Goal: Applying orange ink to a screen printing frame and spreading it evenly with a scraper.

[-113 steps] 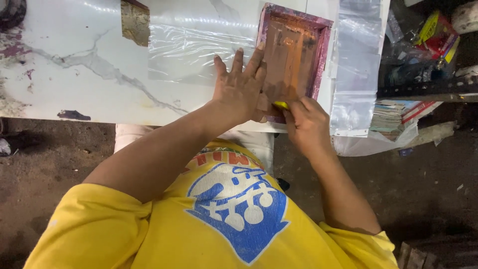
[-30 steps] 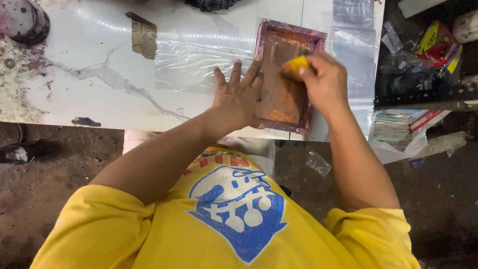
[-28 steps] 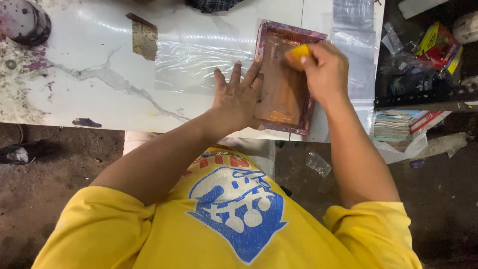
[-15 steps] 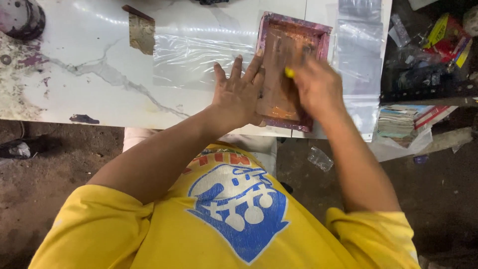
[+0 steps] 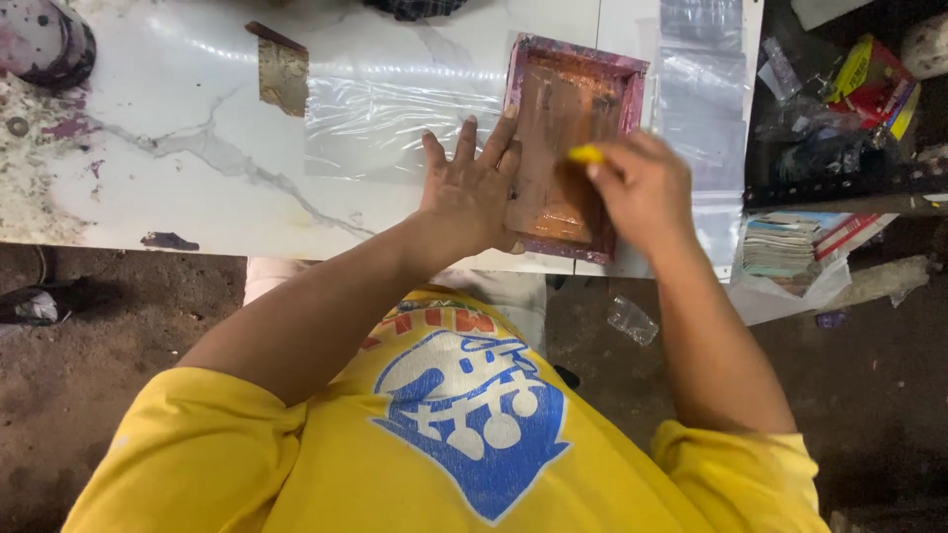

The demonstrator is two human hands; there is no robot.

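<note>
Your yellow shirt with its blue printed emblem point(image 5: 474, 419) fills the near field, and both forearms reach over it onto the counter point(image 5: 178, 148), a white marble-patterned top with dark stains at its left end. A small clear plastic scrap point(image 5: 632, 319) lies on the dirt floor beneath the counter's near edge. Your left hand point(image 5: 472, 192) lies flat with fingers spread, pressing the left edge of the pink-rimmed rectangular screen frame point(image 5: 576, 138), which sits on the counter near its right end. Your right hand point(image 5: 642, 188) is closed around a small yellow tool point(image 5: 586, 154), only its tip showing, held against the frame's orange-brown mesh; the hand covers the frame's lower right corner. A clear plastic sheet point(image 5: 395, 123) lies under and left of the frame, and clear plastic bags point(image 5: 703, 109) lie just to its right. Further left, a brown rectangular piece point(image 5: 282, 71) rests on the counter, and a round stained container point(image 5: 44, 44) stands at the far left corner. Right of the counter, a stack of flat printed packets point(image 5: 790, 245) and red-and-yellow packages point(image 5: 874, 84) sit on dark shelving.
</note>
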